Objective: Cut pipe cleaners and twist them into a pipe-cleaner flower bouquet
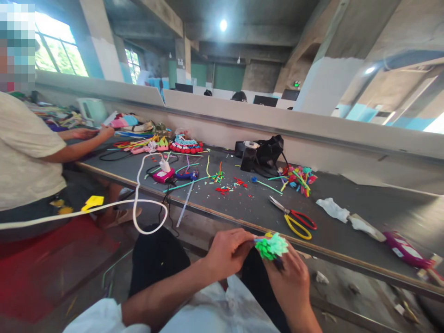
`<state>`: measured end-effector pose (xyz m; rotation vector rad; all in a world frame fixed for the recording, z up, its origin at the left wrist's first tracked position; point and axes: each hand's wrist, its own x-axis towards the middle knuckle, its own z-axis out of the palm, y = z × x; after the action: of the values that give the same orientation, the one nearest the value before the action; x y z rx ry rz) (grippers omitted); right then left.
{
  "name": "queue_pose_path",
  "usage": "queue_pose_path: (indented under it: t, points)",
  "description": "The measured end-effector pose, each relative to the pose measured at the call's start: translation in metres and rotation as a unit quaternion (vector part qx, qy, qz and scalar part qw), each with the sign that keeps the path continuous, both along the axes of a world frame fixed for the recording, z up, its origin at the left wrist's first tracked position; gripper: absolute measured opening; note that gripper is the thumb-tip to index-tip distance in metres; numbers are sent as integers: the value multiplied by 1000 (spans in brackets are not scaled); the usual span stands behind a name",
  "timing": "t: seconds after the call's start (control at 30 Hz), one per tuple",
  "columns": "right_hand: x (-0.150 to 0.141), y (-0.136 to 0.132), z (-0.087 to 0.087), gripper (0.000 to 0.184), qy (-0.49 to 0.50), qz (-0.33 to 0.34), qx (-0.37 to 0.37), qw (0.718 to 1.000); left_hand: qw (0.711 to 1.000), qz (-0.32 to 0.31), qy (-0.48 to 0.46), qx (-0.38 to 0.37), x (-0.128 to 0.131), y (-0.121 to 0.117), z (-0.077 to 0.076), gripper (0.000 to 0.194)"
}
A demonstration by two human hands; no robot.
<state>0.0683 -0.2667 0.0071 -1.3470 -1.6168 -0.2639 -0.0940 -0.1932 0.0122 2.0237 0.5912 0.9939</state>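
Just on the near side of the scissors (293,221), the green flowers (272,246) sit held in the right hand (293,275), the left hand (227,252) bent in at their left edge, its grip unclear, their stems' direction hidden.

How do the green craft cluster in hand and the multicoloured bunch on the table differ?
Colour: green cluster is mainly bright green and pale mint; multicoloured bunch mixes red, pink, yellow and blue.
Support: green cluster is in the right hand; multicoloured bunch lies on the table.
Spread: green cluster looks compact; multicoloured bunch sprawls, with strips sticking out.
Shared: both have tufted, bright-coloured parts.
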Motion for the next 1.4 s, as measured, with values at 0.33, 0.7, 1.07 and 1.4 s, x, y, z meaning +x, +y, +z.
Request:
queue_pose_path:
  t: [0.33,0.7,1.07,1.4]
  points:
    - [36,3,42,8,148,209,-358,898,910,-199,-58,-358,-3,7,20,32]
    - [16,6,35,11,264,231,-318,881,844,-207,-151,-472,-4,7,4,34]
    - [10,11,12,14,395,237,-322,827,899,-163,-31,-405,-10,10,18,30]
    - [10,16,4,11,385,189,-291,855,975,-110,34,-192,-13,8,14,23]
